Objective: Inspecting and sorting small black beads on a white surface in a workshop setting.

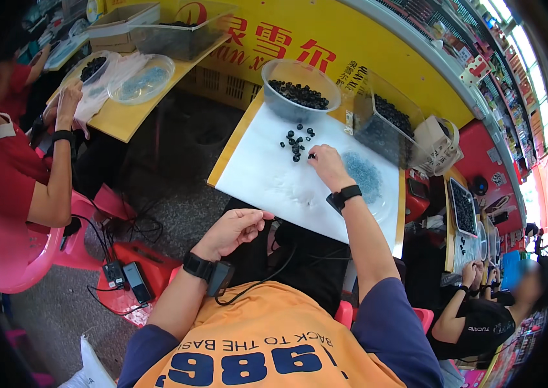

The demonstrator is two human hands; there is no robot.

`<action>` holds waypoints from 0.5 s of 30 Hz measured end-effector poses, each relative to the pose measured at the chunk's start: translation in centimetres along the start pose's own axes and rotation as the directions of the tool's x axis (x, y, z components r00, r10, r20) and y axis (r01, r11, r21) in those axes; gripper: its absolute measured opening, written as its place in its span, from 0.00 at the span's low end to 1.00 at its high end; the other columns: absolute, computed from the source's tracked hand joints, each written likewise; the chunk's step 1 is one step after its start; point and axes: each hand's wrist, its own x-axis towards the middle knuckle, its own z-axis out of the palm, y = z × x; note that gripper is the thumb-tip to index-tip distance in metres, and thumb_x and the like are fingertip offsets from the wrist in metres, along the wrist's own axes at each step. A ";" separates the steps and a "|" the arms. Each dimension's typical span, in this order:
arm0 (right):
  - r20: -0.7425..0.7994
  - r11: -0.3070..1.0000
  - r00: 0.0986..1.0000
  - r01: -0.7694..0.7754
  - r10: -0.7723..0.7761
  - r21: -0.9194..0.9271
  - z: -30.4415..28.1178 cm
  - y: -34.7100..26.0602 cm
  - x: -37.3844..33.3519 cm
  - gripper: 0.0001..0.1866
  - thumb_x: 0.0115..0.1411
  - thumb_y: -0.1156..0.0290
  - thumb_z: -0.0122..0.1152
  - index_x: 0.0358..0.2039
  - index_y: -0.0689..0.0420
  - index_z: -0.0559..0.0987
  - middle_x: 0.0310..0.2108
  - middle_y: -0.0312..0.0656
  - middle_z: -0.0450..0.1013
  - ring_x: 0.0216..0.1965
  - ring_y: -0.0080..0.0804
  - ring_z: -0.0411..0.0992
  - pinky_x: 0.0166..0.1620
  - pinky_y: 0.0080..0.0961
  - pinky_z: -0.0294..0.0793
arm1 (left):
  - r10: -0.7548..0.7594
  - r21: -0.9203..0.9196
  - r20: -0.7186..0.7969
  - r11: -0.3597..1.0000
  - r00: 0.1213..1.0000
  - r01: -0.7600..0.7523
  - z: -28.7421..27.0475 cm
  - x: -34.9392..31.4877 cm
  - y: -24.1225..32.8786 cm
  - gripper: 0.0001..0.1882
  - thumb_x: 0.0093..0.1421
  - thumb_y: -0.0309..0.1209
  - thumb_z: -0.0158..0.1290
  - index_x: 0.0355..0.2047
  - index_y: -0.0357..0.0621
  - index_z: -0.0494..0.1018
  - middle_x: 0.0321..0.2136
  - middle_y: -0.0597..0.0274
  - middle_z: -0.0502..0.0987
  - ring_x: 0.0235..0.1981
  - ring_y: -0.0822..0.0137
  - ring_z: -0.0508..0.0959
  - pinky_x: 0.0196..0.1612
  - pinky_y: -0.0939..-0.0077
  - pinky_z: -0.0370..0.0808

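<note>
My right hand point(329, 167) reaches over the white table top with its fingers closed on a small black round part point(311, 156). Beside it lies a loose cluster of similar black parts point(296, 143). My left hand point(231, 231) hangs just off the near table edge, thumb and forefinger pinched together; whatever is between them is too small to make out. A clear round bowl point(271, 97) holding many black parts stands at the table's far side. Right of my right hand, a heap of small pale blue clear pieces point(361, 176) lies in a shallow clear dish point(387, 210).
A clear bin point(377, 136) of black parts stands at the far right, beside a white bag point(439, 143). On the left, a person in red works at another table point(119, 123); another person sits at the right. Cables and a power bank point(136, 282) rest on a red stool.
</note>
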 end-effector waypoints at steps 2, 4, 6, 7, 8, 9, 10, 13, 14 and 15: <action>-0.052 0.992 0.999 0.005 0.002 0.128 -0.5 -1.6 -1.6 0.10 0.54 0.72 0.63 0.37 0.61 0.81 0.36 0.53 0.78 0.40 0.51 0.76 0.46 0.40 0.76 | 0.041 -0.015 0.010 0.999 0.999 -0.041 -0.1 -0.1 -0.3 0.14 0.70 0.33 0.48 0.48 0.36 0.76 0.31 0.67 0.78 0.26 0.78 0.73 0.28 0.87 0.69; -0.062 0.947 0.997 -0.025 0.047 0.319 -2.4 -5.5 -4.5 0.11 0.54 0.72 0.64 0.37 0.62 0.81 0.31 0.50 0.79 0.33 0.46 0.79 0.40 0.34 0.78 | 0.063 -0.056 -0.012 0.996 0.998 -0.063 0.2 -0.1 -0.5 0.14 0.70 0.33 0.48 0.49 0.37 0.75 0.35 0.63 0.80 0.30 0.75 0.77 0.32 0.85 0.73; 0.052 0.809 0.996 -0.088 0.071 0.582 -3.0 -8.4 -8.1 0.14 0.56 0.69 0.66 0.41 0.61 0.82 0.32 0.45 0.81 0.31 0.28 0.78 0.36 0.25 0.76 | 0.043 -0.113 -0.042 0.992 0.998 -0.047 1.5 -0.1 -0.4 0.14 0.71 0.33 0.48 0.50 0.37 0.74 0.39 0.59 0.81 0.34 0.71 0.81 0.36 0.82 0.77; 0.072 0.813 0.997 -0.058 0.021 0.579 -3.2 -10.0 -9.6 0.13 0.57 0.69 0.66 0.42 0.60 0.82 0.32 0.43 0.80 0.30 0.26 0.76 0.35 0.24 0.75 | 0.025 -0.206 0.004 0.978 1.000 -0.023 1.3 0.2 -0.7 0.14 0.70 0.33 0.48 0.51 0.39 0.72 0.43 0.56 0.81 0.39 0.68 0.82 0.41 0.78 0.80; 0.044 0.769 0.999 -0.023 -0.006 0.639 -2.9 -11.4 -11.0 0.14 0.56 0.69 0.67 0.42 0.59 0.82 0.31 0.42 0.80 0.30 0.27 0.76 0.36 0.24 0.75 | 0.030 -0.230 0.020 0.973 0.999 -0.024 1.3 0.2 -1.0 0.13 0.70 0.33 0.49 0.51 0.40 0.71 0.43 0.56 0.80 0.39 0.69 0.82 0.42 0.77 0.80; 0.075 0.749 0.997 -0.030 -0.026 0.662 -2.6 -12.3 -12.1 0.14 0.56 0.69 0.66 0.42 0.58 0.82 0.33 0.42 0.79 0.33 0.30 0.76 0.39 0.26 0.75 | 0.038 -0.255 0.037 0.967 0.999 -0.027 1.3 0.2 -1.3 0.12 0.70 0.32 0.49 0.50 0.41 0.71 0.43 0.57 0.80 0.40 0.69 0.82 0.43 0.76 0.80; 0.017 0.758 0.998 0.032 -0.056 0.652 -1.9 -12.8 -13.0 0.14 0.56 0.70 0.65 0.43 0.58 0.82 0.38 0.44 0.79 0.38 0.36 0.76 0.42 0.28 0.76 | 0.047 -0.277 0.051 0.960 0.998 -0.031 1.2 0.2 -1.5 0.11 0.70 0.32 0.49 0.49 0.42 0.71 0.43 0.57 0.80 0.41 0.69 0.82 0.44 0.75 0.80; -0.118 0.760 0.985 0.173 -0.127 0.627 -0.8 -13.1 -14.1 0.14 0.56 0.71 0.65 0.44 0.58 0.81 0.41 0.45 0.78 0.41 0.40 0.76 0.44 0.30 0.76 | 0.041 -0.261 0.055 0.965 0.998 -0.025 -0.3 0.6 -2.6 0.11 0.68 0.29 0.52 0.49 0.43 0.71 0.42 0.60 0.80 0.40 0.71 0.82 0.43 0.78 0.81; -0.146 0.767 0.979 0.203 -0.143 0.608 -0.4 -13.0 -14.3 0.14 0.56 0.71 0.65 0.44 0.57 0.82 0.41 0.45 0.78 0.40 0.40 0.75 0.44 0.30 0.76 | 0.035 -0.254 0.042 0.967 0.999 -0.023 -0.4 0.6 -2.8 0.11 0.67 0.28 0.53 0.49 0.43 0.71 0.42 0.60 0.80 0.40 0.71 0.82 0.42 0.78 0.81; -0.172 0.776 0.972 0.233 -0.162 0.586 -0.3 -12.7 -14.5 0.14 0.57 0.71 0.66 0.44 0.57 0.82 0.41 0.45 0.78 0.40 0.40 0.75 0.44 0.31 0.76 | 0.013 -0.257 0.004 0.966 1.000 -0.012 -0.1 0.6 -2.6 0.11 0.66 0.26 0.54 0.49 0.41 0.72 0.42 0.59 0.80 0.39 0.71 0.81 0.42 0.79 0.81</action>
